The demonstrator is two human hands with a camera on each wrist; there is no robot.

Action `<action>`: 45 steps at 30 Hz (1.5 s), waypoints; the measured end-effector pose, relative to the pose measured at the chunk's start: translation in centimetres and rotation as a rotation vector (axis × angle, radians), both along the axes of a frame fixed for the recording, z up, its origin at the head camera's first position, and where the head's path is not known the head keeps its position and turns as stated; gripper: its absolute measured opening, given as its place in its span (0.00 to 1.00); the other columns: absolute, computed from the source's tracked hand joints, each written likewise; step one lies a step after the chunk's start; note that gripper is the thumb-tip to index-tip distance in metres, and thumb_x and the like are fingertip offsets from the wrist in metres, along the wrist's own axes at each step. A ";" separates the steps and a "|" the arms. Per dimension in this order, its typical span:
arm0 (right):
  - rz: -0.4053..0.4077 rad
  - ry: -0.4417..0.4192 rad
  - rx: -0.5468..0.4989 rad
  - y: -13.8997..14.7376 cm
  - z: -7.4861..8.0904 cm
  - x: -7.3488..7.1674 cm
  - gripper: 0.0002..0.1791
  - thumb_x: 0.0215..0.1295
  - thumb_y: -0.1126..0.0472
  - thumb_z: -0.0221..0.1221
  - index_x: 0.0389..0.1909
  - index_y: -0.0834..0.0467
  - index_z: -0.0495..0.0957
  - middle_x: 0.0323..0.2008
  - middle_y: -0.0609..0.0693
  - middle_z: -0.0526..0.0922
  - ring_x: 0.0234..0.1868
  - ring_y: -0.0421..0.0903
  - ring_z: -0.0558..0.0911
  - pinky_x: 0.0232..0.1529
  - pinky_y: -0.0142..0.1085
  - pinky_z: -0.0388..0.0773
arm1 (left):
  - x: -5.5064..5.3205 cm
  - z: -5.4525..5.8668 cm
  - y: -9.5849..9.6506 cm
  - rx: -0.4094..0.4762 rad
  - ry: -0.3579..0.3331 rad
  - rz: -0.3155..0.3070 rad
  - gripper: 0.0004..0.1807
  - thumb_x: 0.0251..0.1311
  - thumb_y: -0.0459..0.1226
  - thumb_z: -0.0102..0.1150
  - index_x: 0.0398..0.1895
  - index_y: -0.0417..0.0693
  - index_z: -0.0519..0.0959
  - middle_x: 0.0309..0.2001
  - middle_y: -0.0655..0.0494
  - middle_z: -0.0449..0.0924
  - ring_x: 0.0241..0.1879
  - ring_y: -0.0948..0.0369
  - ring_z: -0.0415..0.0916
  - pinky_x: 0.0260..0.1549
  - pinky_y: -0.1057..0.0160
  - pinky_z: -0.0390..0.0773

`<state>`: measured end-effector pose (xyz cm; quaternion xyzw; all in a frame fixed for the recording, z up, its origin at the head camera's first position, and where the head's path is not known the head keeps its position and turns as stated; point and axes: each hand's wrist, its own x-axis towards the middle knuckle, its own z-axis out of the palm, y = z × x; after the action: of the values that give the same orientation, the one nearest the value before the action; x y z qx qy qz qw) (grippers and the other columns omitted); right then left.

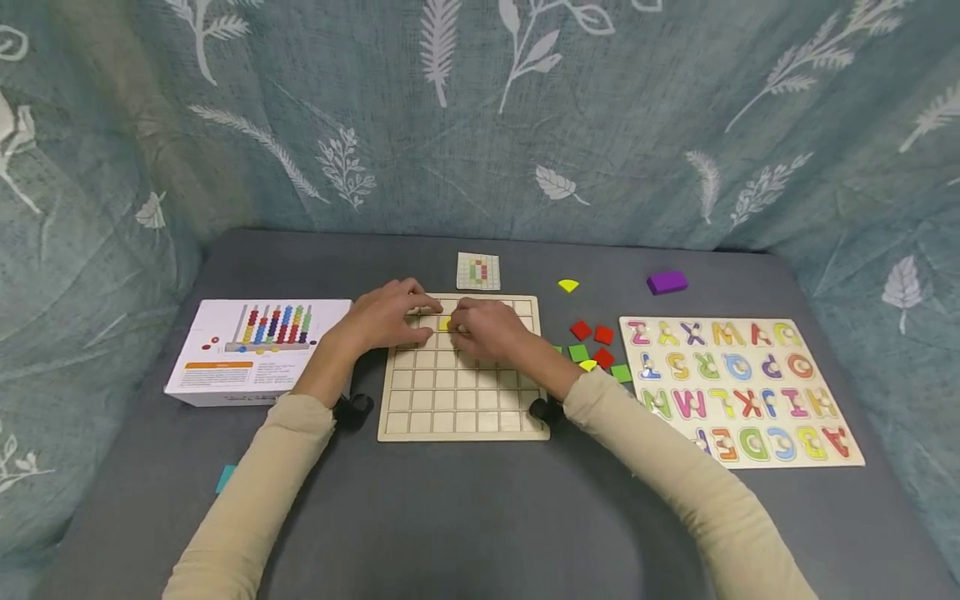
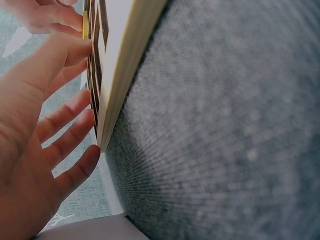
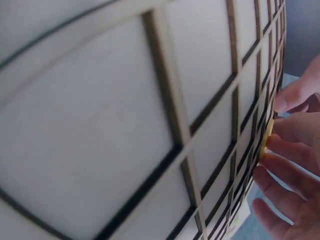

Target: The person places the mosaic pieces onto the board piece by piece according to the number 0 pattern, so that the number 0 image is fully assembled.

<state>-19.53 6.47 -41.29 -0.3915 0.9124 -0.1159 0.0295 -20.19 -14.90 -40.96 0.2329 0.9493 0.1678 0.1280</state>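
A wooden grid board [image 1: 432, 423] lies flat in the middle of the table. Near its far side, my right hand [image 1: 487, 329] pinches a small yellow tile [image 1: 444, 323] at one of the cells. The right wrist view shows thumb and fingertips around this yellow tile [image 3: 267, 137]; its full outline is hidden by them. My left hand [image 1: 390, 315] rests at the board's far left part with fingers spread and holds nothing; its fingertips touch the board's edge area in the left wrist view. Behind the board lies a pattern card [image 1: 478, 272] with coloured squares.
Right of the board lie red tiles [image 1: 581, 330], green tiles [image 1: 621, 373] and yellow quarter-circle pieces [image 1: 568, 285]. Farther right are an alphabet puzzle board [image 1: 738, 392] and a purple block [image 1: 667, 282]. An abacus box [image 1: 258, 350] stands left, a teal piece [image 1: 225, 478] nearer.
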 end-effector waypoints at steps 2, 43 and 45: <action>0.004 0.007 0.001 0.1 -0.1 0.1 0.10 0.69 0.57 0.57 0.43 0.54 0.86 0.44 0.50 0.83 0.37 0.44 0.84 0.38 0.38 0.81 | 0.1 -0.1 0.1 -0.003 -0.005 0.001 0.21 0.62 0.48 0.61 0.59 0.61 0.78 0.56 0.54 0.71 0.48 0.53 0.69 0.43 0.50 0.70; -0.148 -0.134 -0.095 13.3 1.3 -3.7 0.15 0.67 0.62 0.59 0.51 0.66 0.81 0.54 0.64 0.79 0.58 0.61 0.77 0.60 0.54 0.71 | 0.0 -0.3 -0.1 0.011 0.012 -0.034 0.22 0.63 0.47 0.60 0.61 0.59 0.77 0.58 0.51 0.71 0.52 0.51 0.69 0.47 0.47 0.71; -0.171 -0.136 -0.071 14.3 1.2 -3.7 0.16 0.66 0.62 0.59 0.51 0.66 0.81 0.55 0.65 0.79 0.59 0.62 0.76 0.60 0.55 0.71 | 0.0 -0.4 -0.1 0.018 0.015 -0.035 0.22 0.63 0.47 0.60 0.60 0.59 0.77 0.57 0.51 0.71 0.52 0.51 0.69 0.48 0.47 0.71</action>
<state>-23.23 20.73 -40.12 -0.3041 0.9338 -0.1763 0.0674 -20.16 -15.03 -41.34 0.2517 0.9446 0.1721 0.1216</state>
